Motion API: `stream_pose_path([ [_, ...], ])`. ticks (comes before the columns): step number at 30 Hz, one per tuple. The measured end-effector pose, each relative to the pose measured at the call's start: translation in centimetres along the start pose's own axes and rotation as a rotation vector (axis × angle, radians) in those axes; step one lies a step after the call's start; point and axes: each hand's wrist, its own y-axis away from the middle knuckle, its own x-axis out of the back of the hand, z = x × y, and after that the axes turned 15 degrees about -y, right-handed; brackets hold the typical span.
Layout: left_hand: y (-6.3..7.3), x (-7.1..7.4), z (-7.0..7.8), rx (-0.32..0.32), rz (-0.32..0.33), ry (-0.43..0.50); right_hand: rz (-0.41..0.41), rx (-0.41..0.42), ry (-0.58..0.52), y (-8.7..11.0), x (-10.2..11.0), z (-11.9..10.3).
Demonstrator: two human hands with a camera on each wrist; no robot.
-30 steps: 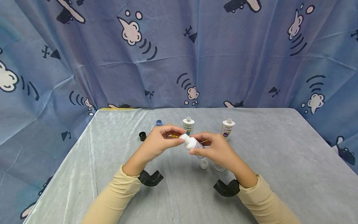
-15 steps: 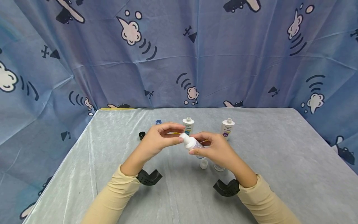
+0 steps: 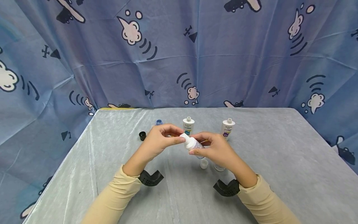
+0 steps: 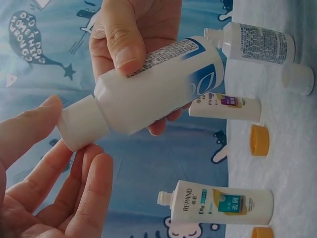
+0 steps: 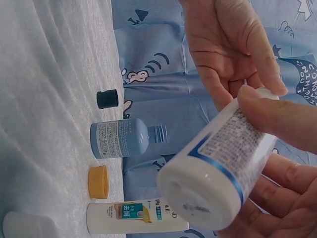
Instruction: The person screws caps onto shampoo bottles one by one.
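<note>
- A pale grey cloth (image 3: 279,149) with soft creases covers the table.
- Behind it hangs a blue curtain (image 3: 173,49) printed with clouds, planes and dark arcs.
- The person wears beige sleeves (image 3: 112,199), with a black mount (image 3: 151,178) at each wrist.
- The held bottle (image 4: 148,94), white with a blue-edged label, is tilted above the middle of the table, its capped end toward the left hand.
- The right hand (image 3: 213,147) grips its body, thumb over the label.
- The left hand (image 3: 159,141) pinches the white cap (image 4: 84,123) at its neck between thumb and fingers; how tightly the cap sits cannot be told.
- Four uncapped bottles stand upright: a blue bottle (image 5: 119,139), a teal-labelled bottle (image 3: 188,126), a purple-labelled bottle (image 3: 227,128) and a small-print bottle (image 4: 262,43).
- What any bottle contains cannot be seen.
- A black cap (image 3: 142,136) lies near the blue bottle, one yellow cap (image 5: 98,182) between the blue and teal-labelled bottles, another yellow cap (image 4: 259,140) beside the purple-labelled one, and a loose white cap (image 3: 204,164) near the small-print bottle.
</note>
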Motion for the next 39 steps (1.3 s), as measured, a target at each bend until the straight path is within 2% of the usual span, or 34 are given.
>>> stream_pose_path([
  [25,0.27,0.02,0.17,-0.049,-0.064,0.037,0.014,0.013,0.016,0.07,0.12,0.09],
  [32,0.12,0.01,0.13,-0.01,-0.077,0.055,0.01,0.005,0.002,0.02,0.09,-0.05],
  [39,-0.04,-0.24,0.04,0.015,-0.031,0.024,0.005,0.008,0.0,-0.05,0.0,0.01],
])
